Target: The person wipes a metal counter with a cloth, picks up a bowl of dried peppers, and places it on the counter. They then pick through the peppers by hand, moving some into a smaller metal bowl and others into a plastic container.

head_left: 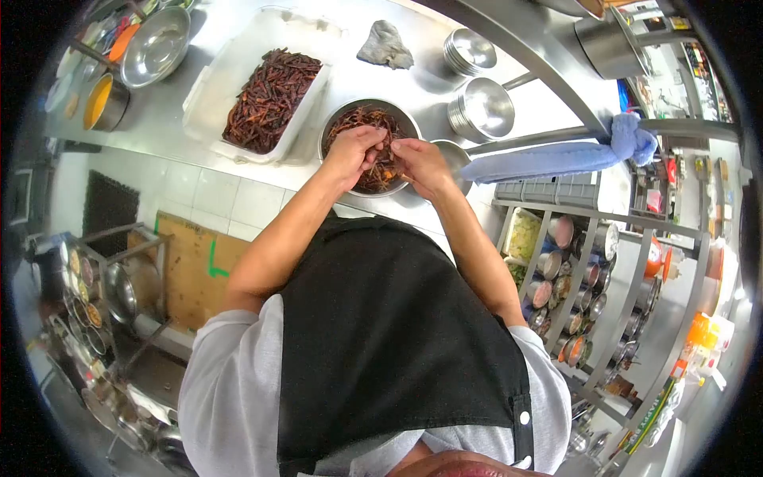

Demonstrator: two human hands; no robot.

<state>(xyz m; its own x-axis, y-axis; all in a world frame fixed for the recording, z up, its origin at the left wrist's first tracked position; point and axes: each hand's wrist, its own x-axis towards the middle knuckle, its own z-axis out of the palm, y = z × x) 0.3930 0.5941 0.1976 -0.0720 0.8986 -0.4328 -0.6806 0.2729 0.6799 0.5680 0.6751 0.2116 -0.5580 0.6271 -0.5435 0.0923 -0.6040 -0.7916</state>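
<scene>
- We saw the person's two bare hands meet over a metal bowl (407,119) of dark, reddish-brown strips (370,182), set directly before the black apron (381,318), presumably so both could reach in without leaning.
- Just left stood a pale tub (214,91) heaped with similar dark pieces (270,99), near enough, we judged, for an easy reach.
- A grey cloth (385,45) lay beyond the bowl, and metal bowls (481,109) stood stacked to the right, probably nested to save counter space.
- Both forearms angled inward; the left hand (358,153) and right hand (421,164) had curled fingers, tips drawn close together. Whether they gripped a strip, we could not tell.
</scene>
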